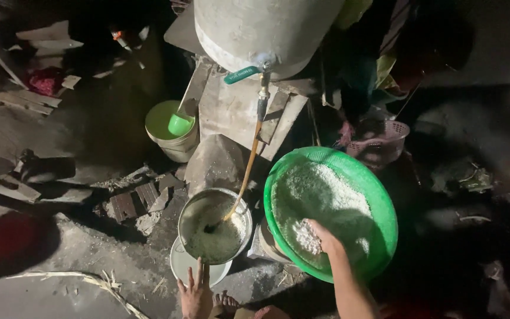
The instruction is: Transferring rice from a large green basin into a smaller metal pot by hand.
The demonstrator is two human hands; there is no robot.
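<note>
While right hand (321, 235) cups white grains (320, 204) in green basket (385, 201), left hand (196, 292), fingers spread and empty, touches white bowl (179, 264) under metal pot (213, 227).

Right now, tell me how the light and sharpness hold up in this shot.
Head view: one light pools on the green basket, metal pot and both hands, right hand, left hand; the edges sink into black; white grains glare slightly; dim clutter looks soft.

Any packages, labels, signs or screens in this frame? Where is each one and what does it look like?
Tap handle: teal lever with small pale lettering, on the grey tank at top centre.
White bucket: left of the tank stand, green lid and scoop on top; no label visible.
No packages, signs or screens show.
</note>
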